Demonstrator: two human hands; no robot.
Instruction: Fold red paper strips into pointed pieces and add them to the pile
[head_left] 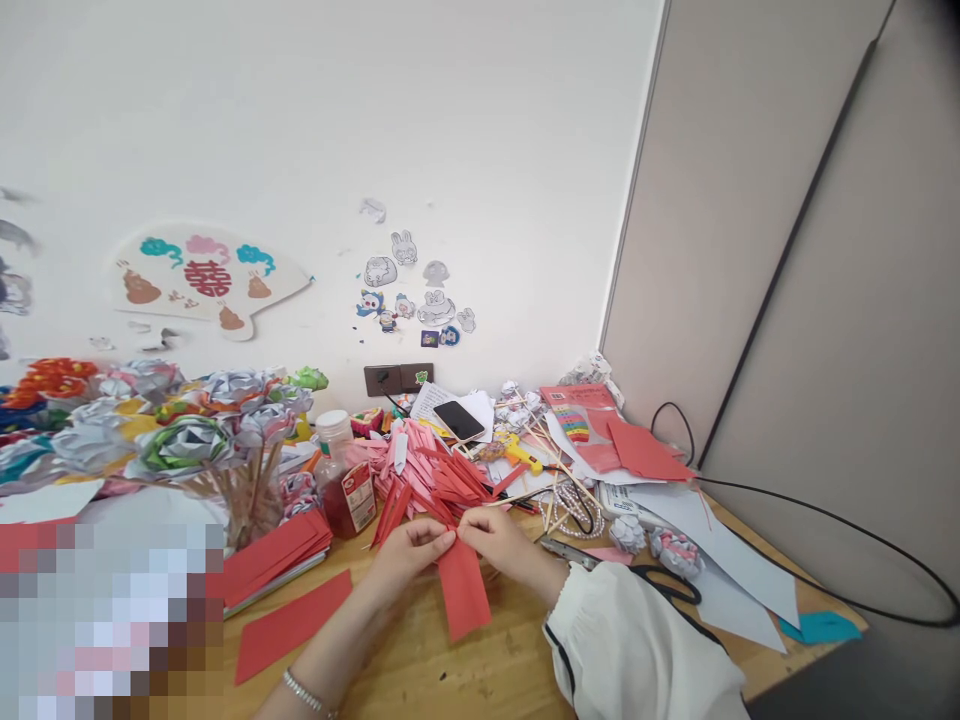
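Observation:
Both my hands pinch the top edge of a red paper strip (463, 595), which hangs down over the wooden table. My left hand (411, 552) grips it from the left, thumb and forefinger together. From the other side my right hand (491, 540) pinches it, and the fingertips of the two hands almost meet. Just behind them lies a heap of cut red and pink paper strips (405, 465). Left of my left forearm is a flat red paper sheet (292, 622). More red sheets (274, 555) are stacked beyond it.
Paper flowers (187, 440) crowd the left side, near a red-filled jar (345, 480). A phone (459, 421), yellow glue gun (523, 453) and bead string (571, 508) lie behind my hands. Black-handled scissors (675, 583) rest by my right sleeve. A black cable (825, 515) loops past the table's right edge.

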